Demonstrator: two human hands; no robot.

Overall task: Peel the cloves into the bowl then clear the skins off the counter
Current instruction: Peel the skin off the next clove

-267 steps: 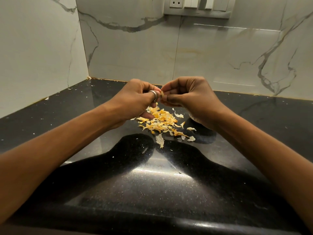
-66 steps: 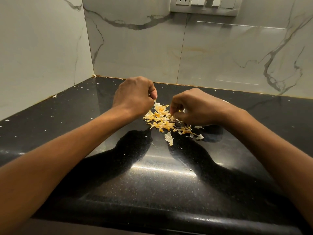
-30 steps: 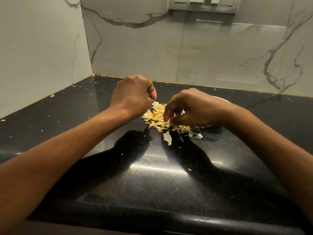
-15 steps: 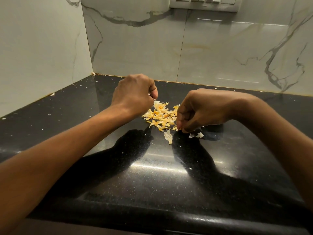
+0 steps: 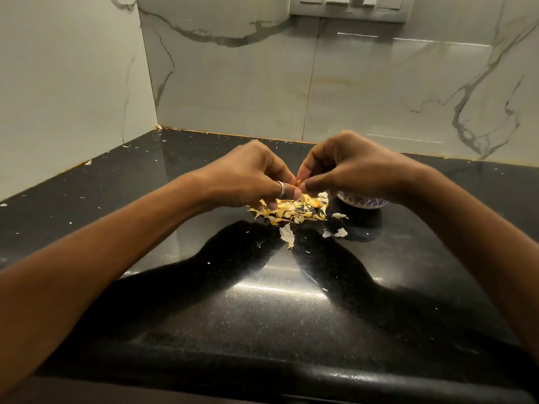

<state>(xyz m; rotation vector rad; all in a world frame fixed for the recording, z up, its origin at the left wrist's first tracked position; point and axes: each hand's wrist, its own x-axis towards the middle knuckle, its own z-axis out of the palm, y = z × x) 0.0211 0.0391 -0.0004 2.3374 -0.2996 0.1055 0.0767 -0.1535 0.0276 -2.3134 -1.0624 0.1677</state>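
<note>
Above skins (image 5: 291, 210), right hand (image 5: 351, 167) pinching clove (image 5: 299, 183)

A home kitchen, by the look of it: a polished black speckled stone tabletop (image 5: 262, 301) runs into a corner, and glossy white wall tiles (image 5: 233, 83) with grey marble veins rise straight from its back and left edges. High above the tabletop, on the back wall, sits a switch and socket plate (image 5: 347, 7). On the tabletop lie a heap of papery yellow skins (image 5: 291, 209) and a small blue-patterned bowl (image 5: 361, 202)
</note>
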